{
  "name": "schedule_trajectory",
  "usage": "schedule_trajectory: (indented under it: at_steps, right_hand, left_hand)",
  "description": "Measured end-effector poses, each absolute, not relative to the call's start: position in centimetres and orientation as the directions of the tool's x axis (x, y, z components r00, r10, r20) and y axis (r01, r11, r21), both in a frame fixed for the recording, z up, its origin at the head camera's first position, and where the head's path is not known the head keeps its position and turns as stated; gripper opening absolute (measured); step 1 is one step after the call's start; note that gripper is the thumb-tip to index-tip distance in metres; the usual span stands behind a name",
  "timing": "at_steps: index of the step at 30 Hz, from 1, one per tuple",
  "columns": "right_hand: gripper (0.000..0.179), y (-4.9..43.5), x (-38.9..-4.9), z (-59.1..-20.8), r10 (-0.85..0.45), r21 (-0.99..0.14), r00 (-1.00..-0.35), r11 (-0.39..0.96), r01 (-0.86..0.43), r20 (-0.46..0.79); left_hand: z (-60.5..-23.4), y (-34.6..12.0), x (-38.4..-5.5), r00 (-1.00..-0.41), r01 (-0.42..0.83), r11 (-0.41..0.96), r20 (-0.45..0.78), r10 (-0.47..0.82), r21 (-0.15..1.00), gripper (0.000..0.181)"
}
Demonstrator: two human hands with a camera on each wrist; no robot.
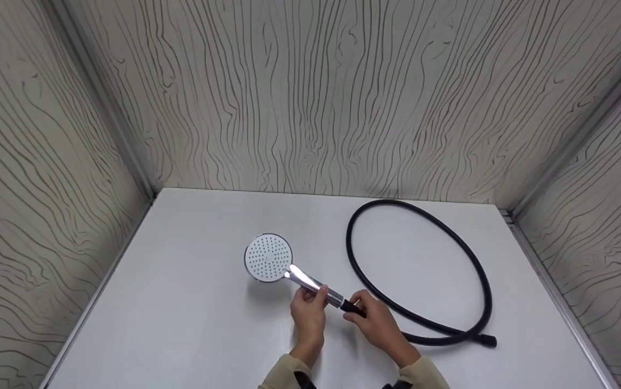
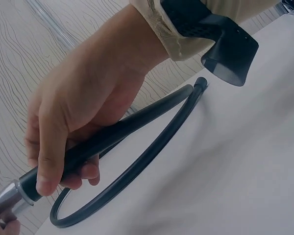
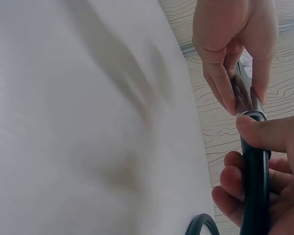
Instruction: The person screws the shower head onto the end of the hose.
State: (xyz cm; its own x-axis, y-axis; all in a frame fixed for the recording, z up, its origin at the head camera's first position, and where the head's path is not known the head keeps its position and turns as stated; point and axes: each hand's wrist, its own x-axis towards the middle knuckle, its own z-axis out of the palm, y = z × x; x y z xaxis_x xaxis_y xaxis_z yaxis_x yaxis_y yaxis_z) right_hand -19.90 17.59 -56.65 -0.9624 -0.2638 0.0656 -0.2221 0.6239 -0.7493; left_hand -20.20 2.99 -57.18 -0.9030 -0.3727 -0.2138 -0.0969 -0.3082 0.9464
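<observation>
A chrome hand shower [image 1: 268,258] with a white, dotted spray face is held over the table, its face turned up. My left hand [image 1: 309,316] grips its shiny handle [image 1: 305,279], thumb on top. Around the end of a black shower hose [image 1: 352,308], right at the handle's lower end, curl the fingers of my right hand [image 1: 378,323]. In the left wrist view the right hand [image 2: 83,98] wraps the hose's thick end fitting [image 2: 29,183], which meets the chrome. The right wrist view has the left hand [image 3: 235,44] pinching the handle beyond the joint.
The rest of the hose [image 1: 486,281] lies in a wide loop on the right of the white table [image 1: 180,302], its free end [image 1: 487,341] near the right side. Wood-grain panels [image 1: 310,97] enclose the table at the back and both sides.
</observation>
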Motion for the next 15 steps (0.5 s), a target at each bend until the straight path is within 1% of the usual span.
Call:
schedule_trajectory:
  at_steps: [4,9,12,15]
  right_hand:
    - [0.017,17.77,-19.89,-56.58,-0.310,-0.738,-0.948,0.622,-0.262,0.075]
    - [0.025,18.11,-20.22,-56.23,-0.389,-0.732,-0.921,0.621,-0.280,0.023]
    - [0.024,18.24,-20.36,-56.07,-0.385,-0.733,-0.923,0.625,-0.269,0.010]
    - [0.021,18.17,-20.35,-56.10,-0.340,-0.737,-0.940,0.632,-0.238,0.012]
  left_hand:
    - [-57.13,3.02,-20.23,-0.905,-0.103,-0.302,-0.215,-0.368,0.948,0.035]
    - [-57.04,3.05,-20.20,-0.909,-0.093,-0.307,-0.207,-0.361,0.947,0.037]
    - [-56.91,3.12,-20.18,-0.906,-0.093,-0.314,-0.212,-0.367,0.945,0.038]
    - [-56.81,3.23,-20.27,-0.902,-0.084,-0.327,-0.212,-0.377,0.941,0.037]
